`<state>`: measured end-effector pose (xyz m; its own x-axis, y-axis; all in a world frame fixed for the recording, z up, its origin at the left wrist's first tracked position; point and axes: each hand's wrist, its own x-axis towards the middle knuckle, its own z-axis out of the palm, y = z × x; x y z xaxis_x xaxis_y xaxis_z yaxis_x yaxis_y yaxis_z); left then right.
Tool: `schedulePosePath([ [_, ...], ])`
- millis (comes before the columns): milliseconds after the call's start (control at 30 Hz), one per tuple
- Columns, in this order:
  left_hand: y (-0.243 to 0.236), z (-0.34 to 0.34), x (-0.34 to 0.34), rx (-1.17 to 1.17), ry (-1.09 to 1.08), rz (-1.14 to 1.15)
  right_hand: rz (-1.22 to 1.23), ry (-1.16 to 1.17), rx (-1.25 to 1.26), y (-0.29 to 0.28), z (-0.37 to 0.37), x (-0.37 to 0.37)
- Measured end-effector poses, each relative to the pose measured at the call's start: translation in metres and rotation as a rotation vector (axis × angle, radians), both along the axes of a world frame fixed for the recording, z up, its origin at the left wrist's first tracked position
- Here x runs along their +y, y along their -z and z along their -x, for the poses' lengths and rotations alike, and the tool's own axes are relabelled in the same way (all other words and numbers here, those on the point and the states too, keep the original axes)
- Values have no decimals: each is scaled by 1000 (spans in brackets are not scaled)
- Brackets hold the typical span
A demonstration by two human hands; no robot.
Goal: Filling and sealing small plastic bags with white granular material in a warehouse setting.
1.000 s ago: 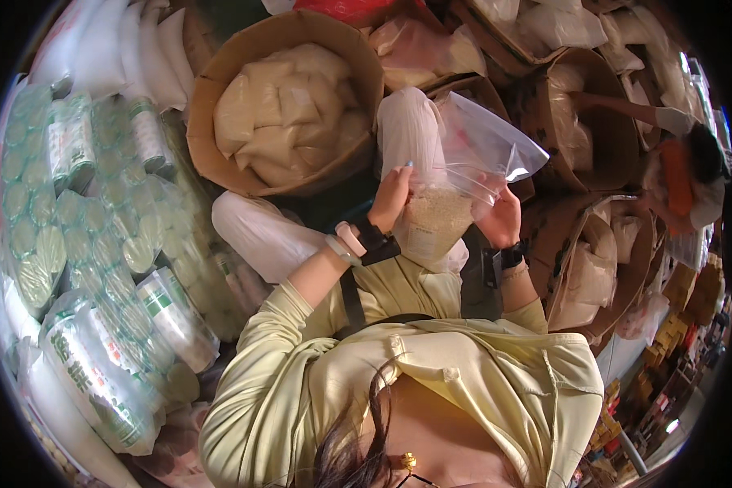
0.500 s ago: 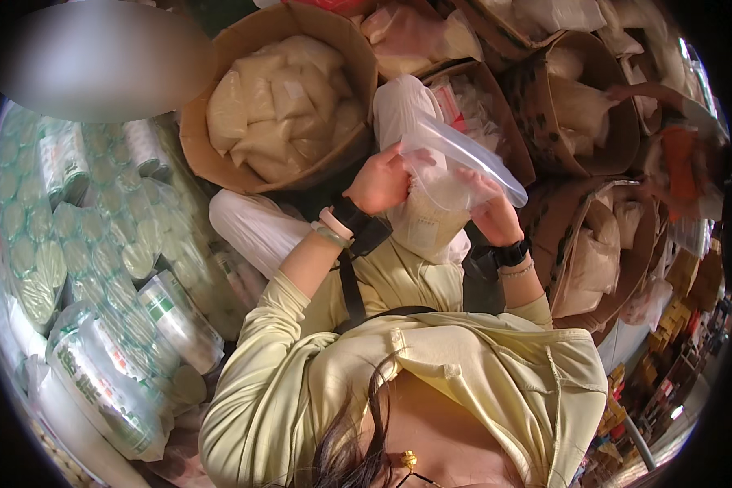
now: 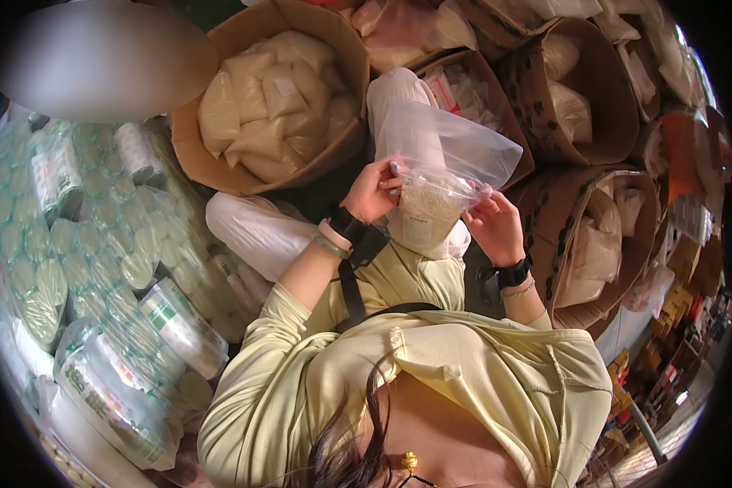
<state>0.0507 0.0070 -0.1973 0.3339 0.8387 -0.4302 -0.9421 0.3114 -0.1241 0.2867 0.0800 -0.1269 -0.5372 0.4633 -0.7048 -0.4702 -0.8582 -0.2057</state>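
Observation:
A clear plastic bag (image 3: 427, 213) rests against my lap between my hands. Pale grains fill its lower part, which bears a small printed label, and its loose, see-through upper part leans away to the right. My left hand (image 3: 372, 192) pinches the bag's left edge, just above the level of the grains. On the opposite edge, the thumb and fingers of my right hand (image 3: 496, 228) are closed on the plastic. Behind the bag shows my pale trouser leg (image 3: 394, 89).
Beyond my knees stands a big cardboard box (image 3: 191, 154) of filled tan bags. More boxes hold bags at the right, such as an open carton (image 3: 545, 211). A smaller box (image 3: 504, 106) has white and red packets. Wrapped jars or cans (image 3: 65, 236) are stacked on the left.
The bag's upper part, bent over and blurred before, now stretches flatter above the grains. My left hand has come down slightly, and my right hand has moved onto the bag's right edge.

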Motion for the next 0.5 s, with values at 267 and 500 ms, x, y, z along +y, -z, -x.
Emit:
schedulePosePath([
  [267, 1, -11, -19, 122, -89, 75, -76, -74, -120, 4, -12, -9],
  [500, 12, -12, -13, 157, -83, 159, -69, -107, -181, 50, -10, 15],
])
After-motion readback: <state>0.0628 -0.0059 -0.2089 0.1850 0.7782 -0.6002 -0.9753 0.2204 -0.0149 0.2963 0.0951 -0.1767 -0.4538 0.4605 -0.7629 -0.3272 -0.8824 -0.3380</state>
